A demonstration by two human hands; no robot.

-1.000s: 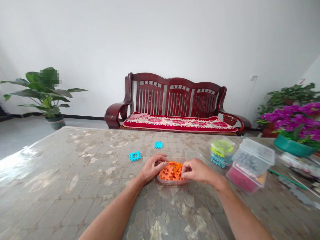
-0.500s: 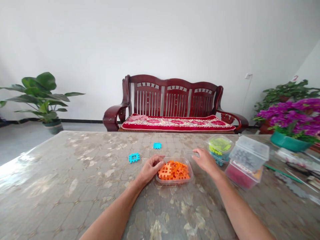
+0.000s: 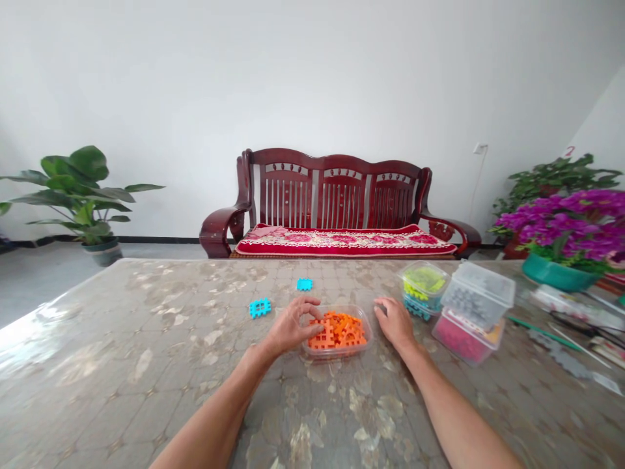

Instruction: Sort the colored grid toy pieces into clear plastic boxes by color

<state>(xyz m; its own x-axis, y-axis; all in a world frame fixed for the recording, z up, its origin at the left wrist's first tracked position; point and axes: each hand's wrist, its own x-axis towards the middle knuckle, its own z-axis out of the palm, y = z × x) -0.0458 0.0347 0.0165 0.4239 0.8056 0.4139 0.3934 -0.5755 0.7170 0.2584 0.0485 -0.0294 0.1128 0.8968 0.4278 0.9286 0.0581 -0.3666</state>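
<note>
A clear plastic container (image 3: 336, 354) full of orange interlocking building pieces (image 3: 346, 329) stands on the table in front of me. My left hand (image 3: 293, 324) is at its left side, thumb and fingers apart. The thumb reaches over the rim to the orange pieces, and I see nothing gripped. Just right of the container, my right hand (image 3: 394, 320) rests on the table with its fingers loosely bent and apart, holding nothing visible. Two blue building pieces lie beyond the left hand: a window-shaped one (image 3: 260, 308) and a smaller one (image 3: 305, 284).
Right of my right hand stand a tub of yellow-green and blue pieces (image 3: 424, 286) and stacked clear boxes (image 3: 476, 306). Farther right are a green stick (image 3: 544, 332), grey pieces (image 3: 561, 352) and purple flowers (image 3: 566, 225). A wooden bench (image 3: 342, 195) stands behind the table.
My left thumb has moved away from the fingers, over the orange pieces. The right hand has drawn slightly back toward me. The view has shifted a little.
</note>
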